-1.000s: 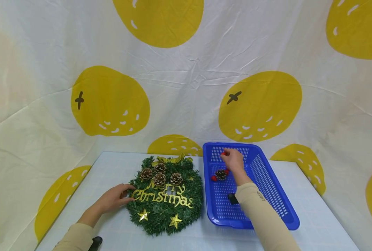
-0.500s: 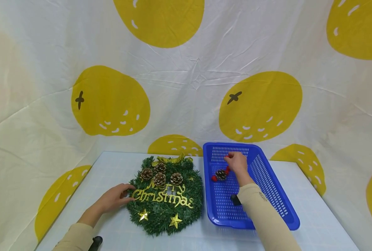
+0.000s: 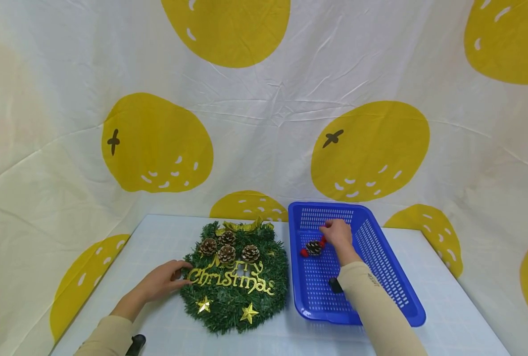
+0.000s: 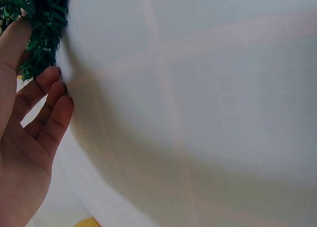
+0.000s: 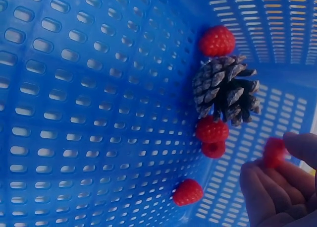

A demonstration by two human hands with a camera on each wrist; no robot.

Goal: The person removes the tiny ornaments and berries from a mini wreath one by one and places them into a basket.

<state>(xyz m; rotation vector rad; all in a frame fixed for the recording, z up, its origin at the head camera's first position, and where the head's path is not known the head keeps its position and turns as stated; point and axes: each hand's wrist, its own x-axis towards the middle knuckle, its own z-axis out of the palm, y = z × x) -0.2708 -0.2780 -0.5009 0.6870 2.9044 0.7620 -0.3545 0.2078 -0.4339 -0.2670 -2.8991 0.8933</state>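
A green Christmas wreath lies on the table with pine cones, gold stars and gold "Merry Christmas" lettering. At its left edge, my left hand holds the greenery between the thumb and bent fingers. Inside the blue basket, my right hand pinches a red raspberry between thumb and fingertips. In the right wrist view, a pine cone lies by several other raspberries, one of them apart from the rest.
The blue basket's perforated walls rise around my right hand. Pale, faintly checked cloth covers the table. Behind it hangs a white curtain with yellow fruit prints.
My right hand, with the raspberry pinched, has shifted slightly right and lower within the basket. The left hand and the wreath have stayed put.
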